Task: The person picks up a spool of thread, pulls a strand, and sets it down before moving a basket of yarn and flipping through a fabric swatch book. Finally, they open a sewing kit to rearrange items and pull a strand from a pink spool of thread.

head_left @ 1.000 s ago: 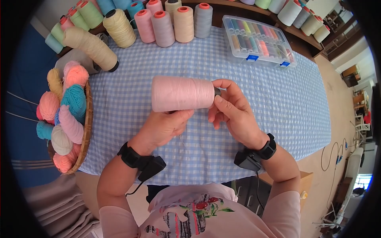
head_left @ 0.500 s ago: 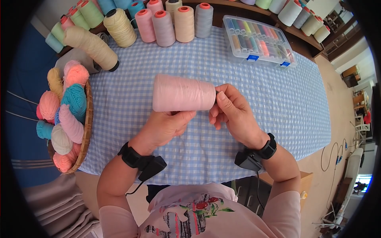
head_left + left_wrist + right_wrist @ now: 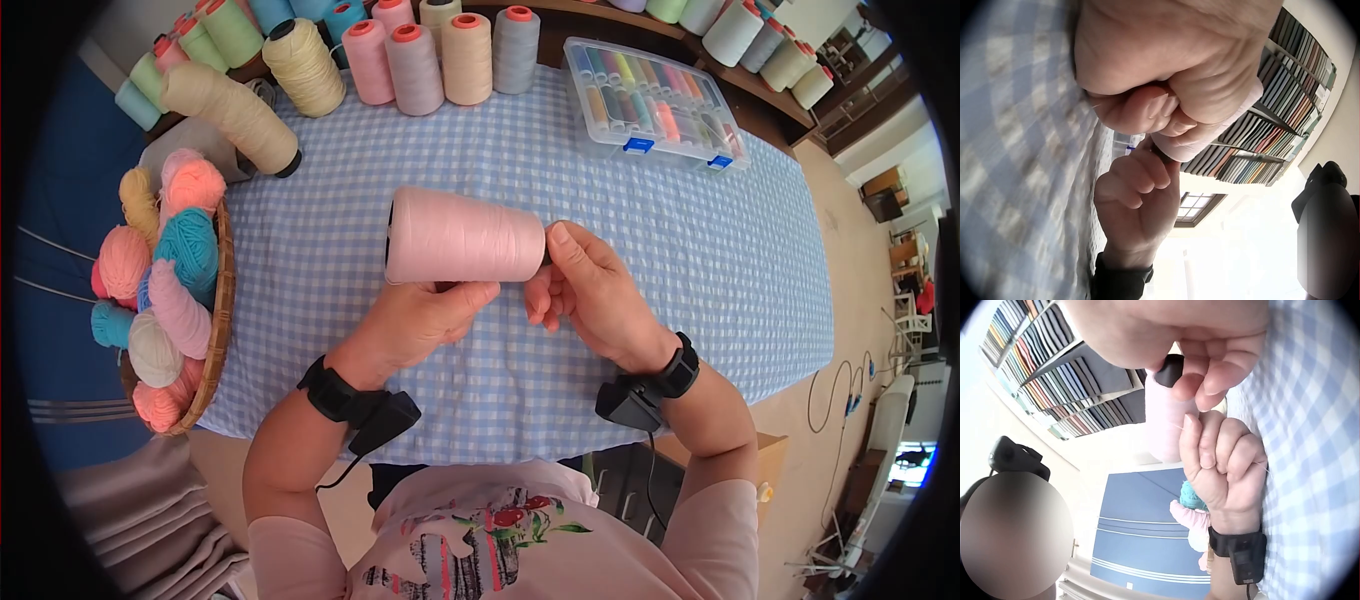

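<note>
A large cone of pale pink thread (image 3: 465, 238) lies sideways in the air above the tablecloth. My right hand (image 3: 600, 290) pinches the black narrow end (image 3: 1170, 370) of its core between thumb and fingers. Just below the cone, on the near side, is my left hand (image 3: 415, 325), its fingers curled into a fist. In the right wrist view a fine strand of thread (image 3: 1179, 427) runs to the left thumb and forefinger, and its end trails out under the fist. At the cone's wide end a black rim shows.
A blue checked tablecloth (image 3: 700, 260) covers the table. On the left stands a wicker basket (image 3: 222, 300) of yarn balls, with a tilted beige cone (image 3: 230, 120) behind it. Several thread cones (image 3: 415, 72) line the back, beside a clear case (image 3: 600, 125) of small spools.
The pink cone has turned about its length and swung slightly, so its black wide-end rim now shows. My right thumb has rolled up over the narrow end. The left hand has barely moved.
</note>
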The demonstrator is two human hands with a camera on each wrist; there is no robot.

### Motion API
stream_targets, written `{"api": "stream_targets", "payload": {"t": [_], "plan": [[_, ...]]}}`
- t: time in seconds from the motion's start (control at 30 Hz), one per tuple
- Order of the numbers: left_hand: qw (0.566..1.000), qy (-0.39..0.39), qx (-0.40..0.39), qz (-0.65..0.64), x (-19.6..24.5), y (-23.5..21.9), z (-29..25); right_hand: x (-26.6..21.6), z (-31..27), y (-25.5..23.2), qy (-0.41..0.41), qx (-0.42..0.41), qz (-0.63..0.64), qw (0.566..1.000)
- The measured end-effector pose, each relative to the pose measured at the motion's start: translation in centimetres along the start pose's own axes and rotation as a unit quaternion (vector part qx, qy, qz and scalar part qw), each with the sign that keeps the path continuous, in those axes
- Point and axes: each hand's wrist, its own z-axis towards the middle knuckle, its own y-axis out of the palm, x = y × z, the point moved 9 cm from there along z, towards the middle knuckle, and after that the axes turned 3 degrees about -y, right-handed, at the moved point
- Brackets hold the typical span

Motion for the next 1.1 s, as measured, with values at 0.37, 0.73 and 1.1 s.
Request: {"api": "stream_targets", "payload": {"t": [0.37,0.73,1.1], "plan": [[1.000,-0.009,0.017,0.011,-0.1,-0.1,0.0,0.0,-0.1,0.1,-0.013,0.009,-0.027,0.999],[0.999,-0.014,0.016,0.040,0.1,0.0,0.0,0.5,-0.1,0.3,0.028,0.006,0.047,0.999],[0.999,0.013,0.015,0.043,0.8,0.4,0.2,0.7,-0.3,0.6,0.044,-0.030,-0.022,0.998]]}}
